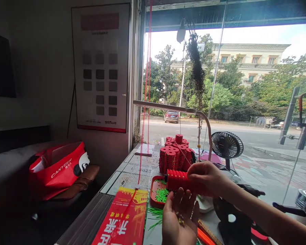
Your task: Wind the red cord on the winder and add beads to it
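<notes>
Above the tabletop (pixel 78 217), the right hand (pixel 206 172) closes around the right part of the roll (pixel 177 180), its long axis running left-right. Stacks (pixel 169 161) stand just beyond; the tray (pixel 152 196) edges its left end. Nearer, the left hand (pixel 171 226) cups open, palm up, bearing beads (pixel 181 219).

An open palm (pixel 179 226) holds small beads (pixel 180 218) — beside red spools (pixel 177 179).

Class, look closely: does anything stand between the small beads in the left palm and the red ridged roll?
Nothing visible does. The left hand lies open with the beads uncovered, only its own fingers reaching up toward the red ridged roll. The right hand grips the roll from the right.
</notes>
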`<move>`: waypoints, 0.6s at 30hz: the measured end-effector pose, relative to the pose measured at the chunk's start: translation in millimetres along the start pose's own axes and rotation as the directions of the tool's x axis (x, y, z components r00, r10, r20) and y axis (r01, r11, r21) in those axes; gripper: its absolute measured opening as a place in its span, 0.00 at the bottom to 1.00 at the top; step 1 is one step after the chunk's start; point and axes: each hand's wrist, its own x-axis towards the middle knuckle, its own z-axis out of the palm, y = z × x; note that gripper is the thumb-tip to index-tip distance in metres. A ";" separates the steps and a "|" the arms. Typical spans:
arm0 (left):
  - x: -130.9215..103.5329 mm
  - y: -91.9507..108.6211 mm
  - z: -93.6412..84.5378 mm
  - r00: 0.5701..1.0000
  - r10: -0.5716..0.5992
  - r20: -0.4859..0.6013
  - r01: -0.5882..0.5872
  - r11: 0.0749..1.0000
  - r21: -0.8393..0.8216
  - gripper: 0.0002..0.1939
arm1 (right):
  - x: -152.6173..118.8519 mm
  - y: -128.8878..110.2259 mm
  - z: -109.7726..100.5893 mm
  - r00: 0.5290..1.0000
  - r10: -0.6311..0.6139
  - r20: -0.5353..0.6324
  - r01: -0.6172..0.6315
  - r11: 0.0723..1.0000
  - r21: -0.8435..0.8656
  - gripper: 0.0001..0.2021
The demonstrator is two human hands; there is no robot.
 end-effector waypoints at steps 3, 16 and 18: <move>-1.6 0.2 3.2 0.996 -0.012 -0.094 0.008 0.999 -0.051 0.15 | -0.1 -2.6 0.7 1.000 0.003 -0.013 -0.003 1.000 0.000 0.03; -6.0 1.5 10.4 0.991 -0.019 -0.135 0.012 0.998 -0.055 0.16 | 0.7 -0.9 1.6 1.000 0.008 -0.030 -0.008 1.000 0.001 0.07; -5.5 1.7 10.2 0.992 -0.011 -0.126 0.005 0.999 -0.050 0.16 | 0.1 -2.2 1.8 1.000 0.007 -0.029 -0.007 1.000 -0.008 0.06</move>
